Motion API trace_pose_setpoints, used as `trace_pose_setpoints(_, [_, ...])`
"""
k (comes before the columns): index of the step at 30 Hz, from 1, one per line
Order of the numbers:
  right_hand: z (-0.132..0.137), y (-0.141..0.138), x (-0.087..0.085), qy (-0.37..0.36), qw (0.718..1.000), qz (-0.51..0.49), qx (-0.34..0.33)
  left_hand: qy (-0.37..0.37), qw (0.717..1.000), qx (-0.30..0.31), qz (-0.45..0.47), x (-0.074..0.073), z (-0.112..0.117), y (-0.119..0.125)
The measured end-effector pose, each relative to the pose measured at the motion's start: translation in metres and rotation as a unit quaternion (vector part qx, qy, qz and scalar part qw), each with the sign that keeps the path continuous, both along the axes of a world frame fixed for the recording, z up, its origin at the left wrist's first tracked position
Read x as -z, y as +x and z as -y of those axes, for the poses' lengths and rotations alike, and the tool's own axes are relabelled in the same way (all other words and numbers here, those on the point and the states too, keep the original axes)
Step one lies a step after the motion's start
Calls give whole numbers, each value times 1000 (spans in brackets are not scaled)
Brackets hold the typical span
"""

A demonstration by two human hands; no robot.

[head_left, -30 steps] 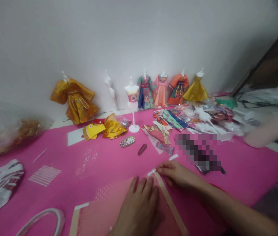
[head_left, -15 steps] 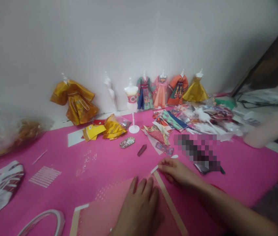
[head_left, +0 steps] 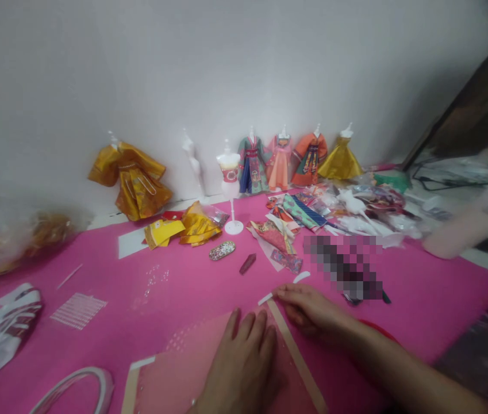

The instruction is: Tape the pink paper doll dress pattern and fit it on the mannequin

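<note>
Head view: the left hand (head_left: 244, 368) is pressing flat, grip open, on the pink sheet (head_left: 170, 374) on the table (head_left: 433, 287) — the right hand (head_left: 308, 310) is pinching its grip shut on the tape strip (head_left: 292, 345) at the sheet's far right corner.

At the mat's (head_left: 183, 276) near edge the fabric sheet (head_left: 175, 374) lay under the left hand (head_left: 244, 368), the tape strip (head_left: 295, 356) ran along its right side with the right hand (head_left: 308, 310) at the strip's far end, the tape roll (head_left: 75, 388) sat toward the near left corner, and dressed mannequins (head_left: 287, 155) lined the far edge behind heaped fabric scraps (head_left: 356, 201).
</note>
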State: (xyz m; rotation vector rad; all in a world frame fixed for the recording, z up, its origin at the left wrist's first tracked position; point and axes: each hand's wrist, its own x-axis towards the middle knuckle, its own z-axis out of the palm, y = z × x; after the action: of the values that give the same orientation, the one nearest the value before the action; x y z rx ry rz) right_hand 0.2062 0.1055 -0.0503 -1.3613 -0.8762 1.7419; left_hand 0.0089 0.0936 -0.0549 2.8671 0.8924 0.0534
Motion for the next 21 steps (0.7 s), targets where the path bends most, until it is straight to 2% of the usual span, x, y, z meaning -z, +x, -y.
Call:
trace_pose_setpoints(7, [1, 0, 12, 15, 1000, -11, -4, -1, 1000, 3, -2, 1, 0, -1])
trace_pose_setpoints(15, [-1, 2, -4, -7, 999, -23, 32, 7, 1000, 5, 7, -1, 0, 0])
trace_pose_setpoints(21, [2, 7, -7, -2, 997, -33, 65, 41, 996, -39, 73, -3, -3, -3])
